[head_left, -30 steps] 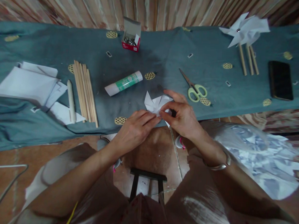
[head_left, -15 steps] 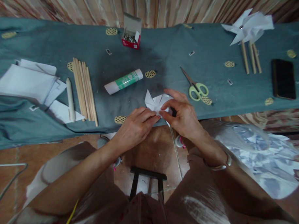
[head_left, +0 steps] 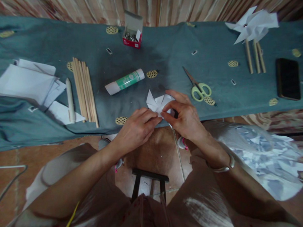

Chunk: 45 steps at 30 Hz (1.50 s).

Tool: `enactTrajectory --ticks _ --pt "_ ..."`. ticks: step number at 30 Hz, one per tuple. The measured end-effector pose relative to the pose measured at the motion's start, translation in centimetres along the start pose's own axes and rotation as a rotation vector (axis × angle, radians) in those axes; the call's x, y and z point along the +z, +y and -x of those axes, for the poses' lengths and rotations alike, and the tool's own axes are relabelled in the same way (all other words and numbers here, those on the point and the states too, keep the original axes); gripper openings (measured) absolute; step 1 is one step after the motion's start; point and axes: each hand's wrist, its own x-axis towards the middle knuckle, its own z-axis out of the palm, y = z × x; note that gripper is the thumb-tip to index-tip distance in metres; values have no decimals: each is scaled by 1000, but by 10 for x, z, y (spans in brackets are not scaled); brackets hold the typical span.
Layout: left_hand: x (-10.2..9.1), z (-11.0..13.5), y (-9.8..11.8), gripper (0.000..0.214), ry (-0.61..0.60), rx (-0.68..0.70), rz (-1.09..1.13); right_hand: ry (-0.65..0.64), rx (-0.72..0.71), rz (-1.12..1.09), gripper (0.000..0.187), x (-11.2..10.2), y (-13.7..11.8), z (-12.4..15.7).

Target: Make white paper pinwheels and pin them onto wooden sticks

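A small folded white paper pinwheel piece [head_left: 157, 103] lies at the near edge of the teal cloth-covered table [head_left: 168, 54]. My left hand [head_left: 137, 128] pinches its near corner with curled fingers. My right hand [head_left: 185, 116] grips the same paper from the right, thumb and fingers closed over its folds. Both hands meet at the paper's near tip. Part of the paper is hidden under my right fingers.
A glue stick [head_left: 124, 81] lies just beyond the paper. Green scissors [head_left: 198, 87] are to the right, wooden sticks [head_left: 84, 88] and white sheets [head_left: 25, 84] to the left. A red pin box [head_left: 132, 35] stands at the back. Finished pinwheels [head_left: 252, 26] and a phone [head_left: 288, 78] sit far right.
Both hands stay on the folded paper with only slight finger shifts. The view has tilted a little, so the table's things appear slightly higher.
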Motion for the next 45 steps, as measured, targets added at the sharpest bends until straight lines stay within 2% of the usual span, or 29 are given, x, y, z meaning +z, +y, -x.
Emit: enactTrajectory --ticks 6,13,21,31,37,45 --pt "0 0 -1 24 -22 -12 0 6 6 -19 5 0 0 1" --pt "0 0 0 23 -14 -3 -7 -27 -5 -60 17 0 -1 2" --pt "2 1 -1 23 -14 -21 14 -62 -85 14 21 1 -5 5" --pt "2 2 -2 18 4 -20 -19 14 -170 161 40 27 -5 22" --pt "4 1 -3 20 18 -18 -60 81 -253 252 36 29 3 21" --pt "3 -2 -1 18 38 -2 -123 99 -226 339 36 33 3 24"
